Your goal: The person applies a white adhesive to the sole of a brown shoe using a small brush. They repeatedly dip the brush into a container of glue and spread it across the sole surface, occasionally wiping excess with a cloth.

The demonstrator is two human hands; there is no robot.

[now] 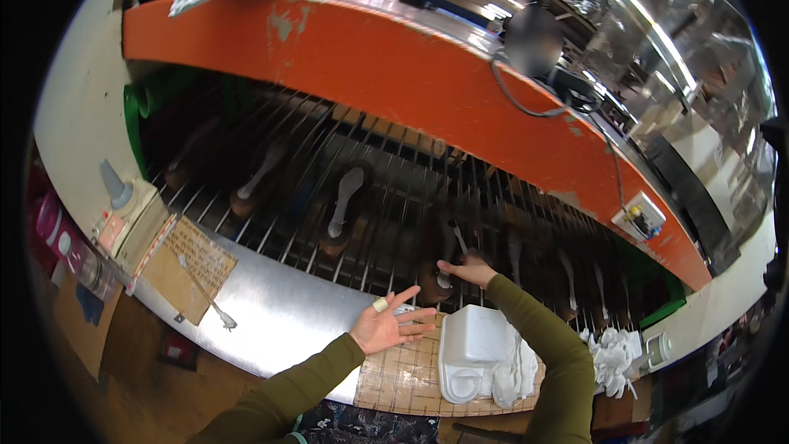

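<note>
My right hand (474, 272) reaches over the metal bars with its thumb held out above a dark shoe (433, 286). The fingers curl downward, and what they grip is too dark to make out. A thin pale strip (459, 237) shows just beyond them. Palm up, my left hand (388, 328) is held over the near edge of the bench with its fingers spread and nothing in it. A pale wrap (380, 305) covers one of its fingers. Further left on the bars, a shoe (345, 201) lies with its grey sole facing up.
More dark shoes (261, 171) lie along the bars under an orange panel (345, 45). On the near ledge are a white plastic container (477, 337), crumpled white tissue (615, 359), a brush-like tool (207, 294) on cardboard (179, 279), and a grey-nozzled bottle (117, 189).
</note>
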